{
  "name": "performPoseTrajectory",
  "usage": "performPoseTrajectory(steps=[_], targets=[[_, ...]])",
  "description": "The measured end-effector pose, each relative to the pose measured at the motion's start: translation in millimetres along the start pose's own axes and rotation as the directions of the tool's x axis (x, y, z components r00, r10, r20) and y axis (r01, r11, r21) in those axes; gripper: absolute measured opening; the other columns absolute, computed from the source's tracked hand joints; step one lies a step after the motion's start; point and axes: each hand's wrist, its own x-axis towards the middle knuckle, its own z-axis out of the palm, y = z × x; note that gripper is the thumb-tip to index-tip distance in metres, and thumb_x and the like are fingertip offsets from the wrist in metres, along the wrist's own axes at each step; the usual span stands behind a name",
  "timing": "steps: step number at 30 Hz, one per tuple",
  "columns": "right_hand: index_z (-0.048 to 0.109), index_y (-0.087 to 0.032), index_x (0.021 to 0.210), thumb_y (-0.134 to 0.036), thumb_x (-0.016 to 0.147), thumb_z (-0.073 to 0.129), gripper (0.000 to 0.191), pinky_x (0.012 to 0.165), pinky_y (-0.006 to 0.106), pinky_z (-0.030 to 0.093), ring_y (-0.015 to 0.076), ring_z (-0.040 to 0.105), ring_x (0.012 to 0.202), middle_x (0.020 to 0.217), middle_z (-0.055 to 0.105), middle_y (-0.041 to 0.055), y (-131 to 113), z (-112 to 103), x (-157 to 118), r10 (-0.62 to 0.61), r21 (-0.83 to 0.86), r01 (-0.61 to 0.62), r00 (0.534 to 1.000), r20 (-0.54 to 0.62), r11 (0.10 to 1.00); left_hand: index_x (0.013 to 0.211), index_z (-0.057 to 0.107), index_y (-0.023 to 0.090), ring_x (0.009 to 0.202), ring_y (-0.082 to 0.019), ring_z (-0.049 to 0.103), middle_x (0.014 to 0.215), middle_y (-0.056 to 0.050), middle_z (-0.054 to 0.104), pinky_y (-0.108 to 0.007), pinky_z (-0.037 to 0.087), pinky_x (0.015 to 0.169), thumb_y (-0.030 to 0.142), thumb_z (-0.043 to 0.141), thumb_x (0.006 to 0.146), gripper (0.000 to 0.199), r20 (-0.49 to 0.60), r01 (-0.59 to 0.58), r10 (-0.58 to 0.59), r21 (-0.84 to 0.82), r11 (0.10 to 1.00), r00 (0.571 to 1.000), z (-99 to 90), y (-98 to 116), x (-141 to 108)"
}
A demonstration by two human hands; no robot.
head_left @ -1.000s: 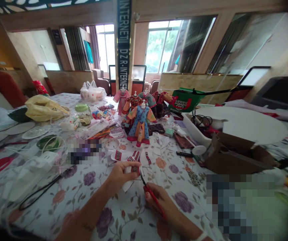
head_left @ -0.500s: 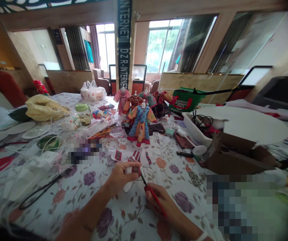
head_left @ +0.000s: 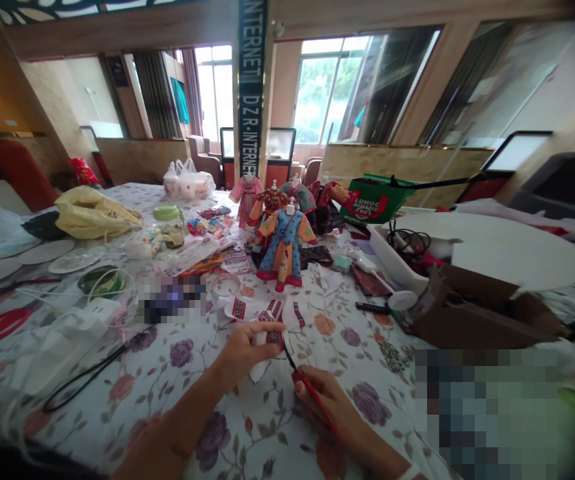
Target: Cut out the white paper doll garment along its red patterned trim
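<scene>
Pinching a red-and-white patterned piece point(head_left: 274, 338) between thumb and fingers, the left hand point(head_left: 240, 350) holds it above the flowered table point(head_left: 247, 440), towards the near edge. The right hand point(head_left: 325, 397) is closed around red-handled scissors point(head_left: 311, 392), their dark blades at the piece's right side; contact is too small to tell. Just beyond lie more patterned strips point(head_left: 270, 311), then small dressed figures point(head_left: 283, 247) standing upright. Towards the table's right edge sit a black-cased tool point(head_left: 373, 308) and an open cardboard box point(head_left: 472, 317); towards the left edge, a white power strip point(head_left: 62, 347).
</scene>
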Motion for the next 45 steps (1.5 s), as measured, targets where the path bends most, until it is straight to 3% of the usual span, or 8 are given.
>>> performPoseTrajectory(steps=[6, 15, 21, 34, 45], targets=[[0.035, -0.021, 0.059, -0.07, 0.071, 0.059, 0.055, 0.043, 0.022, 0.018, 0.0083, 0.023, 0.049, 0.052, 0.028, -0.0071, -5, 2, -2, 0.039, 0.055, -0.038, 0.999, -0.014, 0.998, 0.103, 0.074, 0.018, 0.071, -0.011, 0.058, 0.085, -0.003, 0.069, -0.02, 0.046, 0.066, 0.027, 0.078, 0.065, 0.039, 0.003, 0.0, 0.001, -0.006, 1.0, 1.0, -1.1, -2, 1], [0.038, -0.02, 0.058, -0.069, 0.07, 0.059, 0.055, 0.044, 0.022, 0.02, 0.0092, 0.026, 0.051, 0.054, 0.032, -0.0053, -5, 1, -1, 0.03, 0.008, -0.03, 0.999, -0.02, 1.0, 0.106, 0.073, 0.018, 0.07, -0.01, 0.059, 0.084, -0.002, 0.071, -0.02, 0.046, 0.069, 0.023, 0.08, 0.063, 0.043, 0.022, 0.001, 0.001, -0.079, 0.997, 1.0, 0.5, 6, -1], [0.038, -0.02, 0.059, -0.068, 0.07, 0.059, 0.054, 0.045, 0.023, 0.021, 0.0092, 0.026, 0.052, 0.055, 0.032, -0.0055, -4, 1, -1, 0.028, 0.007, -0.028, 1.0, -0.001, 1.0, 0.101, 0.074, 0.018, 0.067, -0.009, 0.057, 0.08, -0.001, 0.07, -0.018, 0.044, 0.064, 0.026, 0.076, 0.069, 0.034, -0.006, -0.033, 0.032, -0.077, 0.997, 0.999, 1.5, 7, -3], [0.037, -0.02, 0.061, -0.072, 0.074, 0.055, 0.056, 0.044, 0.022, 0.019, 0.0088, 0.025, 0.051, 0.057, 0.031, -0.0055, 1, 0, -1, -0.012, 0.021, 0.012, 1.0, 0.013, 1.0, 0.101, 0.075, 0.019, 0.088, -0.017, 0.062, 0.094, -0.004, 0.072, -0.025, 0.046, 0.082, 0.022, 0.075, 0.068, 0.033, 0.012, -0.097, 0.096, 0.015, 0.995, 0.995, -1.8, 0, 0], [0.036, -0.02, 0.061, -0.076, 0.073, 0.051, 0.059, 0.048, 0.023, 0.025, 0.0105, 0.029, 0.055, 0.058, 0.032, -0.0046, -14, 0, -5, -0.022, -0.04, 0.022, 1.0, 0.008, 0.999, 0.106, 0.073, 0.016, 0.07, -0.013, 0.059, 0.082, -0.004, 0.07, -0.022, 0.046, 0.065, 0.028, 0.076, 0.068, 0.041, 0.03, -0.033, 0.033, 0.005, 0.999, 0.999, -1.2, 4, -3]])
